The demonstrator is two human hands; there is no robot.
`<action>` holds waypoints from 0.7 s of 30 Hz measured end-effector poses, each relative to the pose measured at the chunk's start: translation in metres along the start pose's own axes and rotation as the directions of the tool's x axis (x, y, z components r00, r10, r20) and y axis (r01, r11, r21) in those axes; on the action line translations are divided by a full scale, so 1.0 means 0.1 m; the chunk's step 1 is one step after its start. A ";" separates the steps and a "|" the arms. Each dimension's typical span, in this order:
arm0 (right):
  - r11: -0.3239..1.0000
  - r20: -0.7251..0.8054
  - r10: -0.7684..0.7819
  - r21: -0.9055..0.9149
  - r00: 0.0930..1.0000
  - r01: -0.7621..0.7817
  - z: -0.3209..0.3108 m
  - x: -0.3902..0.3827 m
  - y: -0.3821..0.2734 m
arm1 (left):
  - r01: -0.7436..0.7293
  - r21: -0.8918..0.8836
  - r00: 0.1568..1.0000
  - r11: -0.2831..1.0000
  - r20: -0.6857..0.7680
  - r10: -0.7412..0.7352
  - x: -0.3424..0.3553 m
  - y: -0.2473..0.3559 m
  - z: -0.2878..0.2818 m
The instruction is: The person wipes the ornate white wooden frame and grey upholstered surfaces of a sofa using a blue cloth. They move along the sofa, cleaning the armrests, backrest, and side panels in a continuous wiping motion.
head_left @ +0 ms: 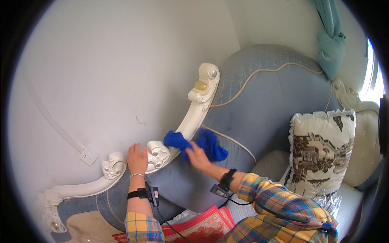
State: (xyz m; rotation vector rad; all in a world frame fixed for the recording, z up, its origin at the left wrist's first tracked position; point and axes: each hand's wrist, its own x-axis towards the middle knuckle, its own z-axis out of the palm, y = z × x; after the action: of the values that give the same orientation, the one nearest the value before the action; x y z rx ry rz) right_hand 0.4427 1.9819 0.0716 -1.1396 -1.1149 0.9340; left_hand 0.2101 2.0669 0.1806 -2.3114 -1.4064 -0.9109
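A bright blue cloth (214,146) lies bunched against the sofa's carved white frame (192,117), partly over its edge and partly on the blue-grey upholstery. My right hand (197,157) is closed on the middle of it, slightly blurred, and the cloth spreads out to both sides. Farther left, my left hand (137,158) rests at the frame beside a white carved scroll (157,153). Its fingers are stretched out and hold nothing. Another scroll (113,165) stands just left of that hand. Both wrists wear black straps with small devices and cables.
A printed cushion with a ruffled edge (322,152) leans at the right of the seat. Red patterned fabric (206,224) lies below my arms. On the white wall are a socket (88,156) and a cable strip. A knotted teal curtain (331,48) hangs at upper right.
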 end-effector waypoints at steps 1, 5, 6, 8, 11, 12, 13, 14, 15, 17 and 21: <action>0.998 -0.259 0.066 0.020 0.964 -0.064 -0.12 0.07 -0.14 | 0.103 0.004 0.989 0.995 0.107 -0.103 0.03 0.08 0.06; 0.916 -0.475 0.050 0.372 0.879 0.148 -0.78 0.48 -0.90 | 0.220 0.057 0.974 0.974 0.050 -0.223 0.00 0.16 0.19; 0.843 -0.334 -0.095 0.474 0.938 0.254 -0.97 0.59 -1.11 | 0.248 0.077 0.968 0.966 0.012 -0.250 -0.04 0.16 0.21; 0.909 -0.370 -0.322 0.135 0.871 0.394 -1.17 0.97 -1.53 | 0.229 0.054 0.973 0.972 -0.052 -0.227 -0.06 0.14 0.23; 0.707 -0.196 -0.616 -0.564 0.763 0.426 -1.27 1.53 -1.91 | 0.220 0.031 0.972 0.975 -0.089 -0.217 -0.08 0.13 0.25; 0.548 -0.039 -0.701 -0.668 0.712 0.504 -1.30 1.66 -1.92 | 0.240 0.019 0.969 0.971 -0.073 -0.238 -0.09 0.13 0.25; 0.454 0.010 -0.611 -0.815 0.791 0.360 -1.29 1.77 -1.87 | 0.247 0.009 0.966 0.969 -0.076 -0.246 -0.09 0.13 0.25; 0.295 0.097 -0.511 -0.913 0.854 0.280 -1.29 1.82 -1.77 | 0.246 0.004 0.965 0.969 -0.098 -0.244 -0.09 0.12 0.25; 0.196 0.188 -0.531 -0.921 0.826 0.336 -1.27 1.86 -1.65 | 0.244 -0.014 0.964 0.970 -0.103 -0.244 -0.10 0.12 0.24; 0.128 0.248 -0.550 -0.918 0.797 0.375 -1.27 1.84 -1.40 | 0.245 -0.024 0.966 0.969 -0.083 -0.246 -0.10 0.11 0.24; 0.120 0.241 -0.764 -0.858 0.599 0.499 -1.19 1.57 -1.02 | 0.263 0.007 0.963 0.965 -0.054 -0.263 -0.10 0.08 0.27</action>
State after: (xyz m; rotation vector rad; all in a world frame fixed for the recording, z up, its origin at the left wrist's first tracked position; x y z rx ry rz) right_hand 0.5933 2.0888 0.1947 -1.2823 -1.7238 -0.6712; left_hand 0.2240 2.0703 0.1545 -2.1064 -1.7198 -1.0221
